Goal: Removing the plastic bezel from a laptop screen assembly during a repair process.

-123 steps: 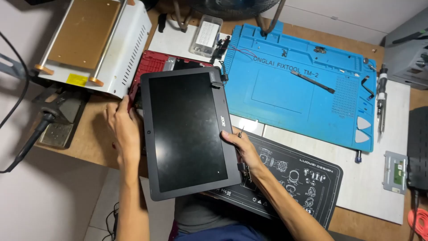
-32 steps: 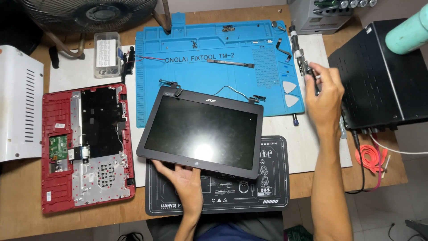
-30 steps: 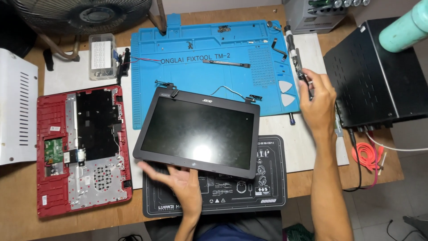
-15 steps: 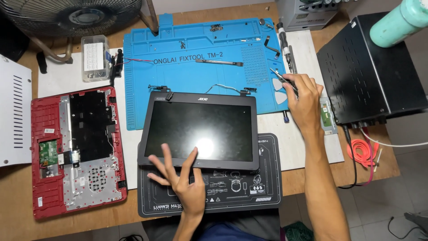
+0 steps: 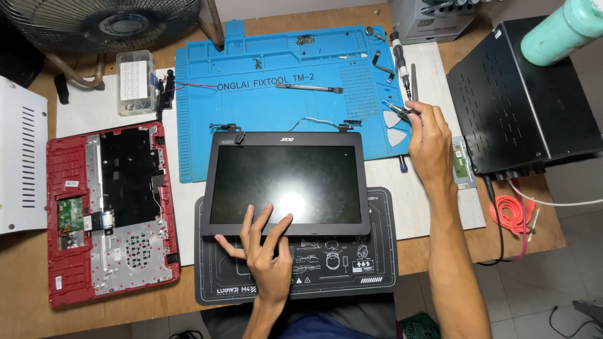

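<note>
- Left hand (image 5: 267,251): open, fingers spread, fingertips pressing flat on the lower bezel and near edge of the laptop screen panel (image 5: 287,184). The spread looks meant to pin the panel so it does not slide.
- Laptop screen panel: lies face up at scene centre, detached from its base, its near edge over the black work mat (image 5: 352,276) and its far edge over the blue silicone repair mat (image 5: 264,110). Hinge brackets and a thin cable protrude at its far corners (cable end loose on the blue mat).
- Right hand (image 5: 429,141): closed around a slim metal tool, apparently tweezers (image 5: 397,109), at the right edge of the blue mat. The tip points far-left, clear of the panel; the pinch is high on the shaft, as for fine work.
- Red laptop base (image 5: 110,210): to the left of the panel, opened, with circuit board and speaker grille exposed; apart from both hands.
- Screwdriver (image 5: 400,59): lies on the white sheet just beyond the right hand, untouched.
- Black metal box (image 5: 524,107): far right, cables trailing from its near face; a teal bottle (image 5: 559,28) stands beyond it.
- Fan (image 5: 107,22): far left corner, with a clear parts box (image 5: 135,81) just near of it.
</note>
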